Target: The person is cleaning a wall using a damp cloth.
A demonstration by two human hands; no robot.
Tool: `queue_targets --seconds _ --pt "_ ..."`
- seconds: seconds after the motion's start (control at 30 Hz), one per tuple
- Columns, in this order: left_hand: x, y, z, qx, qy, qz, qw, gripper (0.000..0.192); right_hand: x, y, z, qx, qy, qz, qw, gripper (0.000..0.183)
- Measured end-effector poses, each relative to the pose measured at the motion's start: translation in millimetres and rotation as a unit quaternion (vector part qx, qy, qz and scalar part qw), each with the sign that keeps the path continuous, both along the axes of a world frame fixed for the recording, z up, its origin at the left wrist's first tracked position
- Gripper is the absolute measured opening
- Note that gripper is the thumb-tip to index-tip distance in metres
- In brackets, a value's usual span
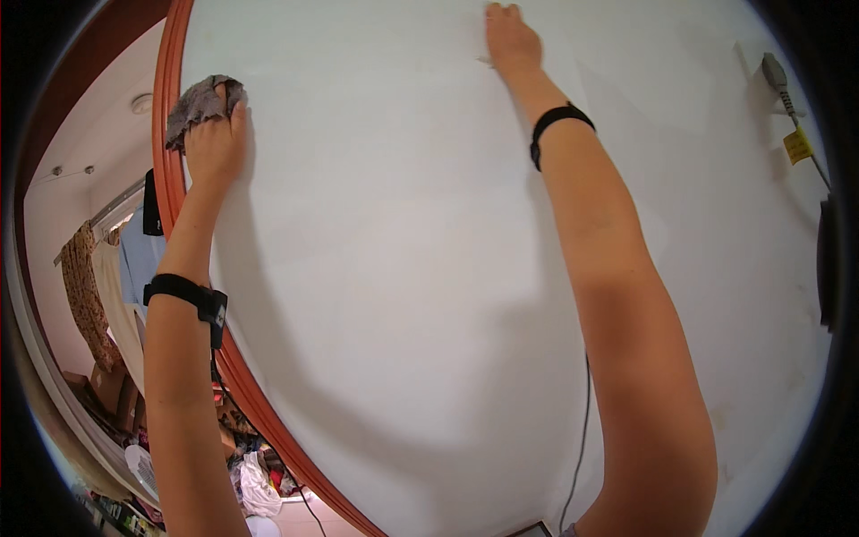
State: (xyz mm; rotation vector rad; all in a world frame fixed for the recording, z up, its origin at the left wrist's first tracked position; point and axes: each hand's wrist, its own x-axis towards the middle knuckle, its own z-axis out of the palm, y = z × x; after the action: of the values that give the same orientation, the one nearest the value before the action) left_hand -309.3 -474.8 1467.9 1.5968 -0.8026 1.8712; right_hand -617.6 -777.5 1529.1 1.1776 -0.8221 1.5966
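Observation:
A crumpled grey cloth (200, 107) lies under and around the fingers of my left hand (216, 151), which holds it against the reddish-brown wooden door trim (170, 114) and the edge of the white wall (389, 235). Higher up and to the right, my right hand (513, 40) rests on or close to the wall; its fingers reach the top of the view, and nothing shows in it. Beside its wrist is a small mark on the wall. Each forearm wears a black strap, the left one with a small black device and a cable.
A grey plug and cord (776, 74) with a yellow tag hang on the wall at the right, above a dark object (827, 265). Through the doorway at the left are hanging clothes (87, 295), boxes and a white bag (258, 486). A thin black cable hangs lower right.

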Motion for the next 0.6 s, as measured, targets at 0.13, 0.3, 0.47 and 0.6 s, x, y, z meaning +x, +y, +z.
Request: queue_targets --seconds 0.13,0.3,0.47,0.6 --pt "-7.5 3.1 2.8 0.002 0.005 -0.045 0.999 0.063 -44.4 -16.8 -27.5 0.051 -0.068 0.116 0.99 0.03" --pt "-21.5 -10.4 -5.5 0.02 -0.096 -0.082 0.992 0.062 -51.6 -21.0 -46.4 0.101 -0.149 0.167 0.97 0.019" --pt "-68.7 -37.9 -25.2 0.097 -0.189 -0.124 0.969 0.052 4.4 25.2 -62.1 0.074 -0.184 0.221 0.955 0.018" --pt "-115.8 -68.6 -57.6 0.221 -0.207 -0.154 0.941 0.047 60.6 74.5 -67.1 -0.025 0.0 0.306 0.952 0.026"
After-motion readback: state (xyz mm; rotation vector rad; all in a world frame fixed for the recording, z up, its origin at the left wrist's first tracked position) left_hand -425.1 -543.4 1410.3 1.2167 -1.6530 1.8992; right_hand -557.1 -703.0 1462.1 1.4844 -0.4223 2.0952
